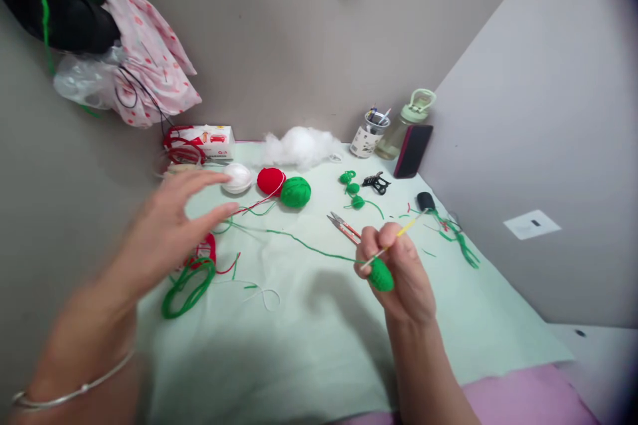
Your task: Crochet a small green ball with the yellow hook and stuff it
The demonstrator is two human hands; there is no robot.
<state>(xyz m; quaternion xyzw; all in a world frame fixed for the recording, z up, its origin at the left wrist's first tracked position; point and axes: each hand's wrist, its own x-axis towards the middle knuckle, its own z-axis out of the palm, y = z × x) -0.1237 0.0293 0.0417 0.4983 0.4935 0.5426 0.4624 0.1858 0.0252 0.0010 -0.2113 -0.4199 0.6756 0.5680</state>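
Observation:
My right hand (399, 269) is closed around a crochet hook (406, 228) with a yellow handle and a small green crocheted piece (381, 275). The hook slants up to the right, its tip beside the piece. From the piece a green yarn strand (304, 244) runs left across the table, passing near my left thumb. My left hand (172, 226) is raised at the left, thumb and fingers spread apart, slightly blurred. Beyond its fingertips are a white yarn ball (237, 178), a red one (270, 181) and a green one (296, 192). Scissors (343, 227) lie just behind my right hand, partly hidden.
Looped green yarn (187, 289) lies below my left hand. White stuffing (302, 146), a pen cup (369, 135), a bottle (403, 127) and a phone (413, 151) stand along the back. Small green crocheted pieces (353, 188) and a black clip (377, 182) sit mid-table. A pink cloth bag (149, 53) hangs upper left.

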